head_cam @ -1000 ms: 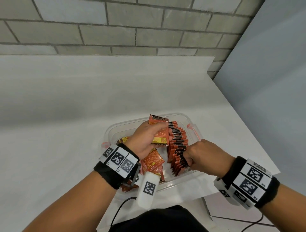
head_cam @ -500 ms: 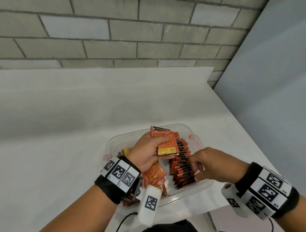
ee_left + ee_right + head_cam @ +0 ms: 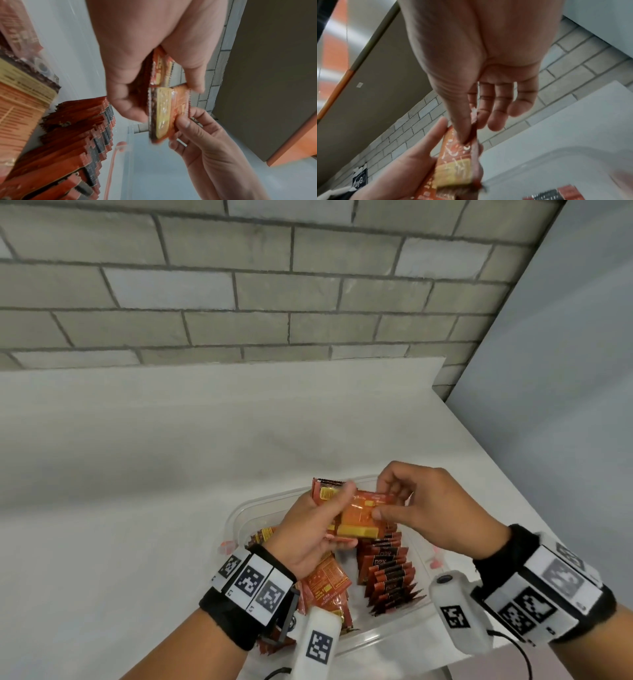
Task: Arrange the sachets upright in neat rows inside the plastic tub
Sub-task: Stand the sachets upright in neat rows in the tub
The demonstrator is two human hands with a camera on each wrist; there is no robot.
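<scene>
My left hand [image 3: 337, 517] grips a small stack of orange sachets [image 3: 356, 518] above the clear plastic tub [image 3: 236, 517]. My right hand [image 3: 385, 501] pinches the right edge of the top sachet between thumb and forefinger. In the left wrist view the held sachets [image 3: 163, 112] sit between my left hand [image 3: 145, 88] and the right fingers [image 3: 188, 128]. The right wrist view shows my right hand [image 3: 467, 132] pinching the top of the sachet [image 3: 458, 155]. A row of upright sachets [image 3: 387, 573] stands along the tub's right side, and loose sachets [image 3: 325, 580] lie flat at its left.
The tub stands near the front right corner of a white table [image 3: 137, 474], with the table's edge [image 3: 513, 498] close on the right. A grey brick wall [image 3: 239, 285] rises behind. Red clips [image 3: 435, 563] sit on the tub's sides.
My right hand has left the upright row and risen to the stack held by my left hand. The left hand has lifted the stack a little higher above the tub.
</scene>
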